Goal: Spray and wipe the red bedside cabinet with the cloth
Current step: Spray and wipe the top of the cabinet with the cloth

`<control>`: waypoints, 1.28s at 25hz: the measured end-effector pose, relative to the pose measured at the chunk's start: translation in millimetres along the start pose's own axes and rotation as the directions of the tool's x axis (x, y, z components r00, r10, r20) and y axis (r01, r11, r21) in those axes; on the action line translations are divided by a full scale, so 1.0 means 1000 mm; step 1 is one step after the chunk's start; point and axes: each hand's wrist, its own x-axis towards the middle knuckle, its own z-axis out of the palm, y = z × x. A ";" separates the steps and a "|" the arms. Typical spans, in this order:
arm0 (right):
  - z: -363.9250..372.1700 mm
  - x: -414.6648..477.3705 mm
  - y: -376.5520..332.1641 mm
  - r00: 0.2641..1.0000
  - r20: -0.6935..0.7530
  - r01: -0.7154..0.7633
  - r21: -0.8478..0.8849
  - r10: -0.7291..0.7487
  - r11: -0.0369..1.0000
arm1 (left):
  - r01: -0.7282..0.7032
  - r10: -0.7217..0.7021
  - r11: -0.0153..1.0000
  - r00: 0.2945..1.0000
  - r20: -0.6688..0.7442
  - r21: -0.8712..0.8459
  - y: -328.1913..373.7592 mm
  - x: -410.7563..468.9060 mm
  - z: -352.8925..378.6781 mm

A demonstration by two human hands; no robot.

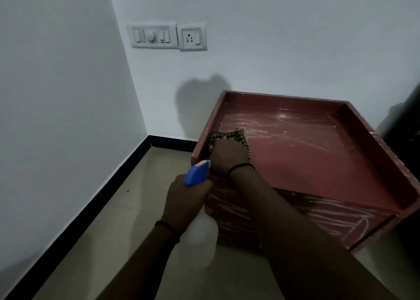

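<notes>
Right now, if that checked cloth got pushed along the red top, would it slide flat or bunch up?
The brown checked cloth looks soft and floppy: it lies crumpled under the right hand, so it would probably bunch. The red cabinet's recessed top looks glossy and streaked, possibly wet, so it might glide fairly easily.

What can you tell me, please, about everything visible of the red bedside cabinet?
The red bedside cabinet stands on the tiled floor against the white wall, near the corner. It looks like painted wood, with a recessed top rimmed by raised edges on three sides. Whitish streaks and scuffs cross the top and the front panel. The right hand presses a checked cloth onto the top's near-left corner. The left hand holds a spray bottle just in front of it.
</notes>
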 end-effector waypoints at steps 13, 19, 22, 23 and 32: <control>0.003 -0.004 0.011 0.995 -0.051 0.094 0.063 -0.091 0.994 | -0.012 0.012 1.000 1.000 0.014 0.019 -0.003 -0.002 -0.005; 0.014 -0.052 0.019 0.969 -0.115 0.232 0.111 -0.220 0.966 | -0.056 0.056 0.997 0.998 -0.006 0.046 -0.001 0.005 -0.004; 0.015 -0.010 0.018 0.980 -0.063 0.188 0.016 -0.186 0.982 | -0.053 0.054 0.996 0.999 -0.007 0.068 0.000 0.002 -0.002; 0.015 0.002 0.017 0.988 -0.056 0.148 0.023 -0.147 0.989 | -0.054 0.054 0.997 0.999 -0.001 0.057 0.001 0.001 -0.001; 0.001 -0.048 0.055 0.975 -0.010 0.223 0.101 -0.223 0.970 | -0.078 0.080 0.995 0.996 0.048 -0.056 0.017 0.003 0.023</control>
